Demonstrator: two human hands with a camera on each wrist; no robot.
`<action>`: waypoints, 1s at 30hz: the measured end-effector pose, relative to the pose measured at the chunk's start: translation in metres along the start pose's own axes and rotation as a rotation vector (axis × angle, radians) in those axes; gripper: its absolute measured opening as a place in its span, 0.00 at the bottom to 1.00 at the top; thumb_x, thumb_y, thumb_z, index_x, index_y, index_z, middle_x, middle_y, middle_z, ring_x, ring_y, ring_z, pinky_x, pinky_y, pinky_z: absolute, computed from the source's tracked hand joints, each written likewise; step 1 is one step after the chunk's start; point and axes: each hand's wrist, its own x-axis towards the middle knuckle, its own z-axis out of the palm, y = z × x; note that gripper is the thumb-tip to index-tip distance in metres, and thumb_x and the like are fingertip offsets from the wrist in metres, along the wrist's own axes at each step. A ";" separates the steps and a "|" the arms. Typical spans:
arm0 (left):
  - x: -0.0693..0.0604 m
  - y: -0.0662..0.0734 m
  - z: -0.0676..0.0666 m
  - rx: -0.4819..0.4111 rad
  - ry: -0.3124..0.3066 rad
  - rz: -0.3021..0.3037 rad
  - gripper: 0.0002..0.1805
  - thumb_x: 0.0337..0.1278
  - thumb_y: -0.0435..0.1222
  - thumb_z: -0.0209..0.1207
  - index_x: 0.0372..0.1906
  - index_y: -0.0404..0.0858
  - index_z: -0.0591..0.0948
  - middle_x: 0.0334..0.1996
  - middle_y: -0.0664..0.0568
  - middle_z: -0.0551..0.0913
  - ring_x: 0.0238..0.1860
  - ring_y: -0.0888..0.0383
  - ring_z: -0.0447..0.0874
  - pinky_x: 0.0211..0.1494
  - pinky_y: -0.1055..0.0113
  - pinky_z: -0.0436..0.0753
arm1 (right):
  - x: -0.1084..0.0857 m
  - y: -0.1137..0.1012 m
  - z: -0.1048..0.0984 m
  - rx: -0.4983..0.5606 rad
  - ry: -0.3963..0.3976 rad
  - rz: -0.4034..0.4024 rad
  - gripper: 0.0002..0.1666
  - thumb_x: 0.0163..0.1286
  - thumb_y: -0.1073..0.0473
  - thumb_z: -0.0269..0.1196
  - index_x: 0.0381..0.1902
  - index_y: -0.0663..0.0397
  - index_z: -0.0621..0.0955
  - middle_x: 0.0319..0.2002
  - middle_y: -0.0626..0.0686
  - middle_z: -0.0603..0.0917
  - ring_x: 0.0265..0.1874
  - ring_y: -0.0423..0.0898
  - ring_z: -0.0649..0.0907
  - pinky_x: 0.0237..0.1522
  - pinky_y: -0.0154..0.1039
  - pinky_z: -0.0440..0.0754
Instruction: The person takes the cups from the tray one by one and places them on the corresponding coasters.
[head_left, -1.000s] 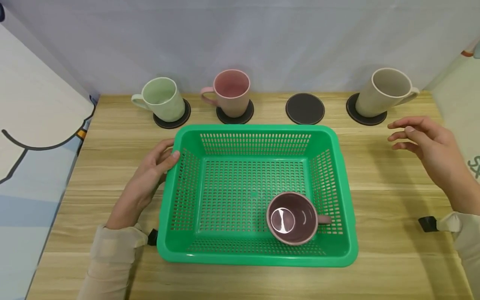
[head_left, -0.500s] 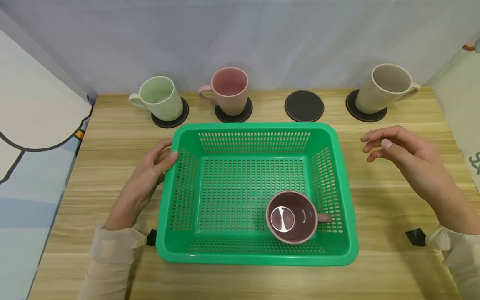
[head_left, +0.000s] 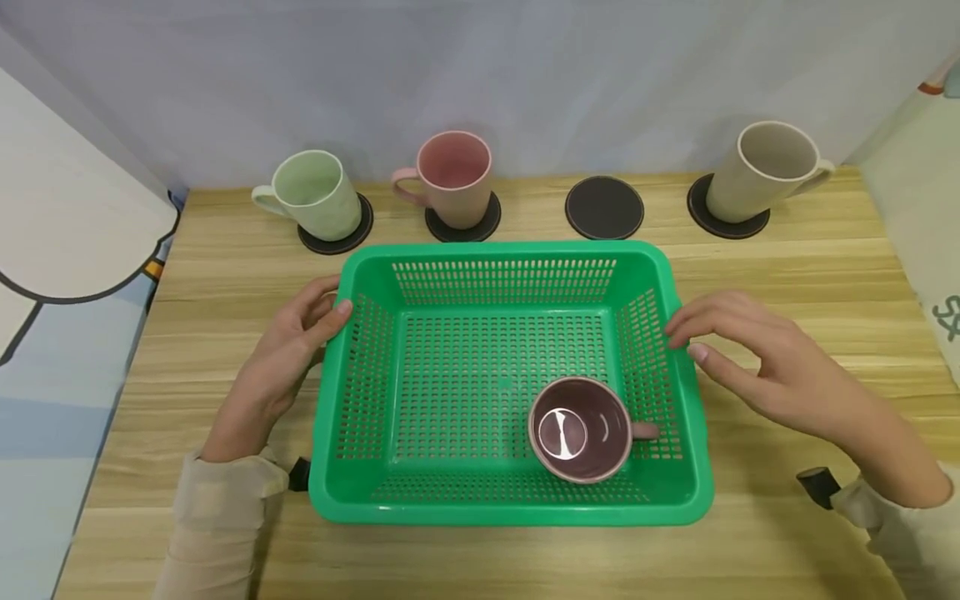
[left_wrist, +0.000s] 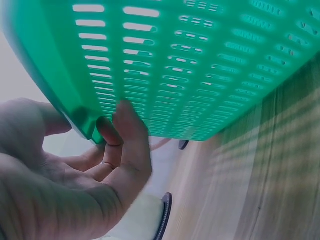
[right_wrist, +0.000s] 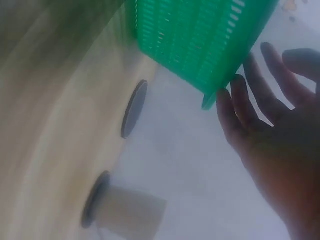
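Observation:
A green plastic basket (head_left: 508, 510) with slotted walls sits on the wooden table. Inside it, at the lower right, stands a mauve mug (head_left: 581, 429), its handle pointing right. My left hand (head_left: 281, 358) grips the basket's left rim, thumb on top. In the left wrist view, the fingers (left_wrist: 132, 135) curl beneath that rim. At the right rim is my right hand (head_left: 765, 358), with fingers loosely bent and thumb apart. The right wrist view shows these fingers (right_wrist: 232, 112) spread beside the rim; whether they touch it is hard to tell.
Along the back stand a pale green mug (head_left: 318, 200), a pink mug (head_left: 456, 179) and a beige mug (head_left: 765, 171), each on a black coaster. A bare black coaster (head_left: 604, 207) lies between the pink and beige mugs. A grey-white cloth (head_left: 555, 75) hangs behind.
My right hand has moved left and down from near the beige mug to the basket's right rim. The left hand keeps its hold, and the mauve mug stays put in the basket.

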 end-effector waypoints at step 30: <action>-0.001 0.000 -0.001 -0.147 0.004 0.034 0.26 0.78 0.41 0.59 0.72 0.37 0.70 0.40 0.58 0.90 0.29 0.62 0.90 0.28 0.63 0.91 | 0.002 -0.038 0.042 -0.382 -0.262 -0.245 0.15 0.79 0.46 0.58 0.49 0.47 0.85 0.49 0.41 0.85 0.58 0.48 0.82 0.87 0.50 0.46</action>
